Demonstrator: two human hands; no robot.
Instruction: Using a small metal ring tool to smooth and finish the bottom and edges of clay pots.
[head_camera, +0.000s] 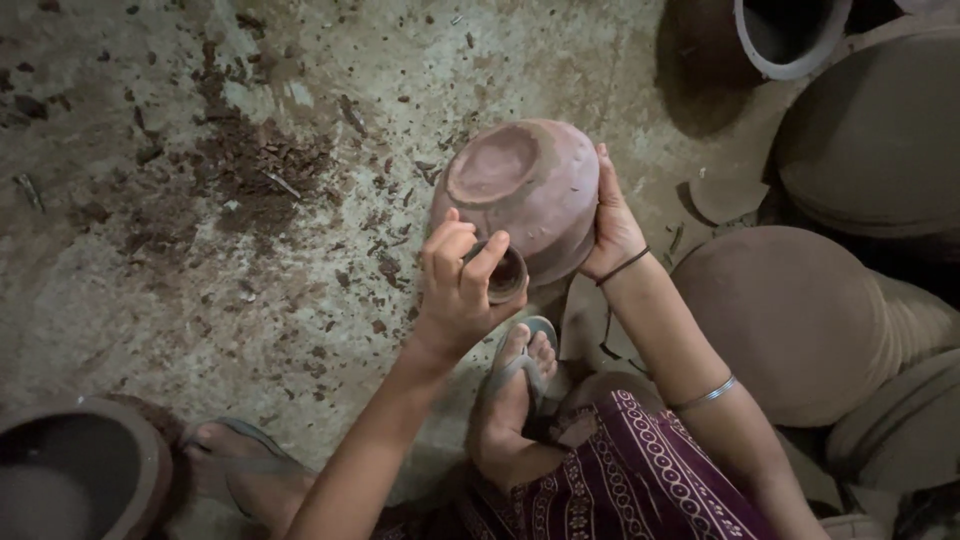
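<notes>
Gripped at its far side by the right hand (612, 228), the upturned clay pot (525, 190) rests tilted over the floor (150, 270), while the left hand (458, 285) pinches a small round tool (503, 275) against the near wall. Unfired clay likely handles heavy, soft and easily dented; cradling the rounded shoulder looks safest. Clay scraps (255, 170) lie left of that grip, stacked pots (790, 310) right.

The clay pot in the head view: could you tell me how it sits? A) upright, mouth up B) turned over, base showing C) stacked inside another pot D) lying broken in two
B: the clay pot shows its round base to the camera, steadied by the right hand, while the left hand holds a small ring against its side.
</notes>
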